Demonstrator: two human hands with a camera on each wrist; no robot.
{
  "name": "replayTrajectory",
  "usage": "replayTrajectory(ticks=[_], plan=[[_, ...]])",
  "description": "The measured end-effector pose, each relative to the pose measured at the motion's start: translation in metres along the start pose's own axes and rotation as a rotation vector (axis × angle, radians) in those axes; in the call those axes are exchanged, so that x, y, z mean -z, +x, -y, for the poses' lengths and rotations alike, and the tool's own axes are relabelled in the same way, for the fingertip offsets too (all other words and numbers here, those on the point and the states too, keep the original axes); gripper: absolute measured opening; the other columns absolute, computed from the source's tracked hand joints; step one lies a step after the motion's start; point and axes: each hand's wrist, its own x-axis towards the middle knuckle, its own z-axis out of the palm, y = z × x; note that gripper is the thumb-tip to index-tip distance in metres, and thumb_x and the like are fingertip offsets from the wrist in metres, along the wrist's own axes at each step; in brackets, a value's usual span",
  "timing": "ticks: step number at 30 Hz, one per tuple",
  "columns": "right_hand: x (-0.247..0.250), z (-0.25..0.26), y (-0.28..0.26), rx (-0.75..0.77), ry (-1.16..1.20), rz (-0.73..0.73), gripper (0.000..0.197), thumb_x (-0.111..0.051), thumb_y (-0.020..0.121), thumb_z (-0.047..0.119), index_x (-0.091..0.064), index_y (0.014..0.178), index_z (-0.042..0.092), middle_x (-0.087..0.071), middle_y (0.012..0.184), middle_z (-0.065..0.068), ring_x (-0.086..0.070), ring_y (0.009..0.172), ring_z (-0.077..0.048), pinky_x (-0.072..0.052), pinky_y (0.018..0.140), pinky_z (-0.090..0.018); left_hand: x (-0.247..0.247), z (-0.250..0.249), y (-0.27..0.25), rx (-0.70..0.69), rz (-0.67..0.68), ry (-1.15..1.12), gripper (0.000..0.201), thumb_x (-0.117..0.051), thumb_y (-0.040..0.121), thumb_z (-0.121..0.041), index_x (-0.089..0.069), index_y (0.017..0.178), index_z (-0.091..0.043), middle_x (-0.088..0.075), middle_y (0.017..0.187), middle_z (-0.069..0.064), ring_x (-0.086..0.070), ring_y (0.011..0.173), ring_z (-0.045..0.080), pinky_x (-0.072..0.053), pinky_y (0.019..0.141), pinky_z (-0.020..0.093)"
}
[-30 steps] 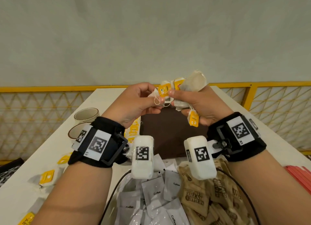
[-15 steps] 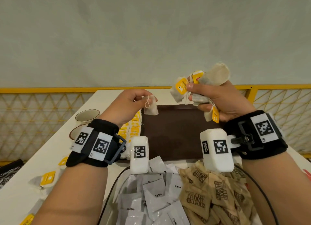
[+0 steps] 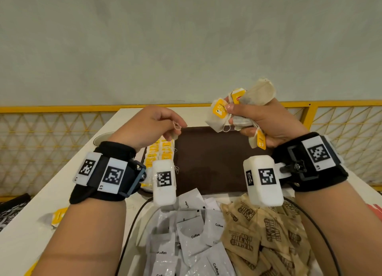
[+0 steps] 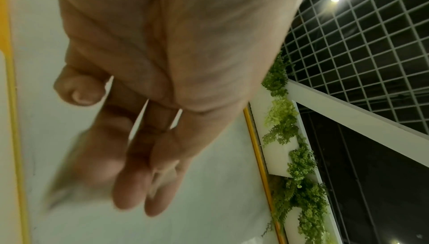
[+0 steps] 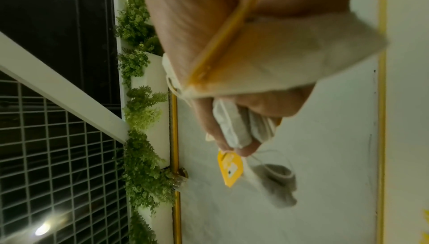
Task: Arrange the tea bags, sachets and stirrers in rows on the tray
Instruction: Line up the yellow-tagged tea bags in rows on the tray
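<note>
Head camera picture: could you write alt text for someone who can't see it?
A right hand grips a bunch of tea bags above a brown tray, while the left hand pinches one tea bag over rows of tea bags on it.

A crumpled bunch of tea bags with yellow tags sits bundled in the right hand, one tag dangling below the fingers. A single tea bag hangs under the left hand by its looped string. Beneath the left wrist, bags lie in rows along the left side of the dark brown tray.
</note>
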Motion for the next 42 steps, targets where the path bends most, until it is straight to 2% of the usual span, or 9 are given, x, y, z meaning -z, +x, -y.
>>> replayTrajectory(ticks=[6,11,16,22,25,31,34,39,42], plan=[[-0.002,0.004,-0.006,-0.001,-0.066,0.05,0.028,-0.062,0.088,0.006,-0.056,0.107,-0.014,-0.05,0.079,-0.021,-0.042,0.051,-0.017,-0.027,0.032,-0.016,-0.01,0.002,0.002,-0.069,-0.056,0.037,0.019,-0.061,0.09,-0.019,-0.067,0.075,-0.011,-0.066,0.06,-0.01,-0.058,0.057,-0.004,-0.04,0.053,0.007],[-0.01,0.001,-0.01,-0.055,-0.023,0.097,0.017,-0.056,0.089,-0.005,-0.059,0.106,-0.007,-0.059,0.067,-0.007,-0.054,0.04,-0.006,-0.035,0.033,-0.013,-0.009,0.004,0.0,-0.135,-0.104,0.157,0.015,-0.058,0.086,-0.011,-0.048,0.077,-0.019,-0.068,0.07,0.002,-0.064,0.068,0.014,-0.043,0.058,0.024],[-0.014,0.003,-0.012,-0.07,-0.036,0.09,0.02,-0.058,0.089,-0.004,-0.059,0.108,-0.007,-0.06,0.069,-0.007,-0.054,0.04,-0.006,-0.036,0.034,-0.012,-0.008,0.002,0.001,-0.167,-0.114,-0.053,0.026,-0.048,0.088,-0.001,-0.038,0.07,-0.018,-0.056,0.05,-0.001,-0.059,0.057,0.017,-0.047,0.065,0.03],[-0.016,0.01,-0.016,-0.042,0.014,0.172,0.025,-0.054,0.09,-0.002,-0.058,0.114,0.0,-0.053,0.065,-0.009,-0.044,0.034,-0.005,-0.026,0.029,-0.014,-0.009,-0.01,-0.004,-0.295,-0.113,-0.183,0.032,-0.049,0.094,-0.002,-0.034,0.069,-0.015,-0.037,0.044,-0.007,-0.044,0.038,0.012,-0.044,0.057,0.023],[-0.021,0.012,-0.019,-0.032,0.046,0.216,0.032,-0.053,0.089,-0.002,-0.055,0.122,-0.001,-0.052,0.069,-0.011,-0.046,0.036,-0.005,-0.025,0.029,-0.014,-0.007,-0.02,-0.012,-0.279,0.038,-0.255,0.015,-0.049,0.088,-0.004,-0.046,0.086,-0.018,-0.044,0.056,0.009,-0.045,0.038,0.014,-0.043,0.058,0.03],[-0.03,0.018,-0.027,-0.019,0.028,0.213,0.025,-0.051,0.09,-0.01,-0.053,0.114,-0.014,-0.059,0.059,-0.004,-0.053,0.035,-0.004,-0.036,0.033,-0.01,-0.009,-0.024,-0.016,-0.185,0.213,-0.15,0.067,-0.045,0.091,0.006,-0.027,0.141,-0.034,-0.058,0.049,0.007,-0.046,0.045,0.017,-0.039,0.046,0.022],[-0.035,0.019,-0.03,-0.032,0.043,0.233,0.019,-0.051,0.089,-0.012,-0.054,0.107,-0.012,-0.058,0.059,-0.006,-0.053,0.034,-0.003,-0.038,0.035,-0.008,-0.011,-0.026,-0.019,-0.189,0.344,-0.187,0.084,-0.047,0.081,0.003,-0.017,0.147,-0.04,-0.058,0.058,0.021,-0.047,0.042,0.015,-0.036,0.044,0.02],[-0.04,0.014,-0.028,-0.074,0.095,0.225,0.016,-0.05,0.09,-0.013,-0.054,0.105,-0.01,-0.057,0.057,-0.006,-0.053,0.033,-0.004,-0.038,0.034,-0.009,-0.012,-0.032,-0.021,-0.207,0.389,-0.228,0.09,-0.044,0.074,0.001,-0.019,0.147,-0.045,-0.033,0.122,0.054,-0.044,0.043,0.02,-0.035,0.044,0.021],[-0.04,0.012,-0.027,-0.083,0.137,0.256,0.016,-0.048,0.091,-0.013,-0.053,0.106,-0.009,-0.057,0.056,-0.006,-0.053,0.033,-0.003,-0.039,0.035,-0.009,-0.013,-0.032,-0.021,-0.222,0.414,-0.284,0.088,-0.043,0.076,0.002,-0.016,0.148,-0.041,-0.046,0.097,0.05,-0.043,0.041,0.016,-0.035,0.044,0.022]])
